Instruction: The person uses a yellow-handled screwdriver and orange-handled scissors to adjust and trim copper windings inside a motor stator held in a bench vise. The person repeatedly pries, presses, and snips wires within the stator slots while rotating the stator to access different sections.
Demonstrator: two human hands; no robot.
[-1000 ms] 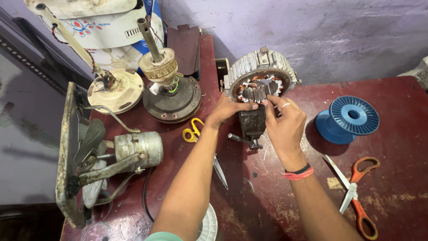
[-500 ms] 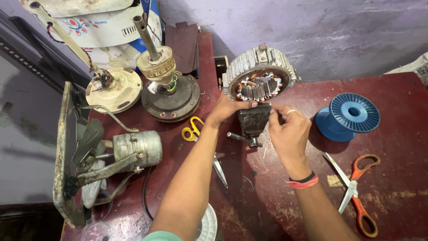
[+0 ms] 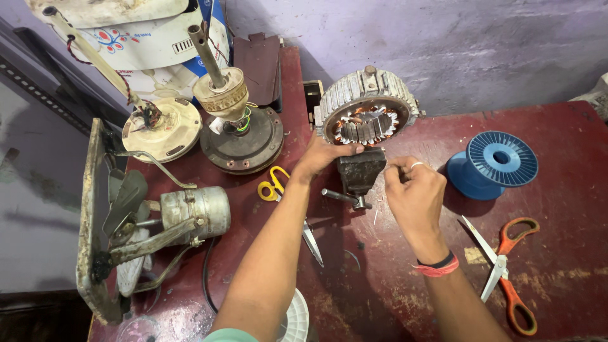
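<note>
Withdrawn slightly from the stator since half a second before, right hand [image 3: 415, 190] sat beside the small bench vise [image 3: 360, 172], fingers pinched narrow, contents not discernible. Motor stator [image 3: 367, 114] stood upright above the vise at the table [image 3: 570, 272] rear; left hand [image 3: 323, 155] gripped its lower rim. Blue spool [image 3: 494, 164] and orange scissors [image 3: 506, 266] lay to the right.

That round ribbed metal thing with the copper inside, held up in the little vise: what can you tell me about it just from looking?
The motor stator is a grey metal ring with a ribbed outer face and a small lug on top. Inside it, dark slotted teeth carry copper-coloured windings. It stands on edge, its open face tilted toward the camera, at the back of the dark red table near the wall. Its lower rim sits at the small dark vise. The left hand rests fingers on that lower rim; the right hand is beside the vise, apart from the ring.
</note>
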